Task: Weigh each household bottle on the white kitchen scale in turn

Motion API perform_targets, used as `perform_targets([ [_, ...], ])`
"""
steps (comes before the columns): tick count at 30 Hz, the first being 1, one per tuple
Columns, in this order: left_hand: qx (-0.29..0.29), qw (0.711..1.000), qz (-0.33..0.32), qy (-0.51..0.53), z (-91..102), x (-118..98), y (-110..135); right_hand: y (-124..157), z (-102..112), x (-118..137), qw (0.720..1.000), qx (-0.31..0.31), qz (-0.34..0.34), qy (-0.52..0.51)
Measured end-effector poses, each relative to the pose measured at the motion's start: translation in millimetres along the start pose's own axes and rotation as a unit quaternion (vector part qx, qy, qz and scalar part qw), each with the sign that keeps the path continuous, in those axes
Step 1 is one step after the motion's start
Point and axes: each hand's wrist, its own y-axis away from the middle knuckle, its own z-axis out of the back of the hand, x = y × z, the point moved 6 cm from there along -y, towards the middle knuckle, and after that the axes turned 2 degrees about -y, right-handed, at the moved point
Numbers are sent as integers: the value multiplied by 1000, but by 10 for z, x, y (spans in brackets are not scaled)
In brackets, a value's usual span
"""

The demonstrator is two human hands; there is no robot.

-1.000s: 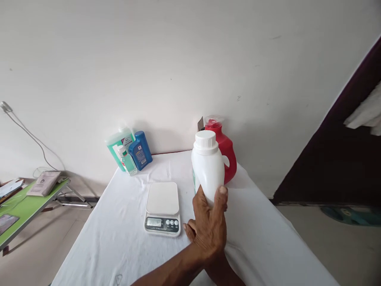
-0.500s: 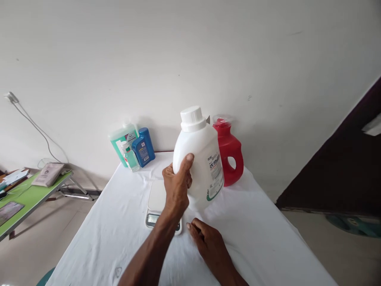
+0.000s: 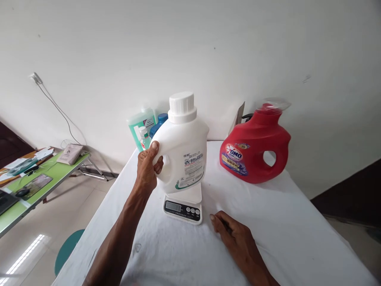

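My left hand [image 3: 148, 169] is wrapped round the handle of a white detergent bottle [image 3: 184, 151] with a white screw cap. The bottle stands upright on or just above the platform of a small white digital scale [image 3: 183, 204]; whether it rests on it I cannot tell. My right hand [image 3: 235, 238] lies on the white tablecloth [image 3: 268, 222] just right of the scale, fingers loosely curled, holding nothing I can see.
A red OMO detergent jug [image 3: 256, 147] stands at the back right against the wall. Behind the white bottle are a green bottle [image 3: 137, 125], a small clear bottle [image 3: 144, 137] and a blue bottle [image 3: 162, 118]. A green side table [image 3: 44, 186] with papers stands left; a teal stool [image 3: 67, 250] below.
My left hand took the white bottle over from the right, turned it and brought it down over the scale. My right hand dropped onto the cloth. The view shifted left and closer.
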Motion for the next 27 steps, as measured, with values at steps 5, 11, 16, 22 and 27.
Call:
perform_targets([
  [5, 9, 999, 40, 10, 178, 180, -74, -13, -8, -25, 1000, -1, -9, 9],
  [11, 12, 998, 61, 2, 203, 338, -157, -27, -9, -69, 1000, -6, -15, 8],
  [16, 32, 997, 71, -14, 133, 404, -210, -19, -3, -79, 1000, -8, -14, 7],
  [22, 67, 994, 77, -41, 122, 432, -269, -21, -13, -63, 1000, -8, -12, -2],
  [27, 76, 994, 40, -73, 180, 401, -264, -3, -9, -139, 999, -1, -42, -27],
])
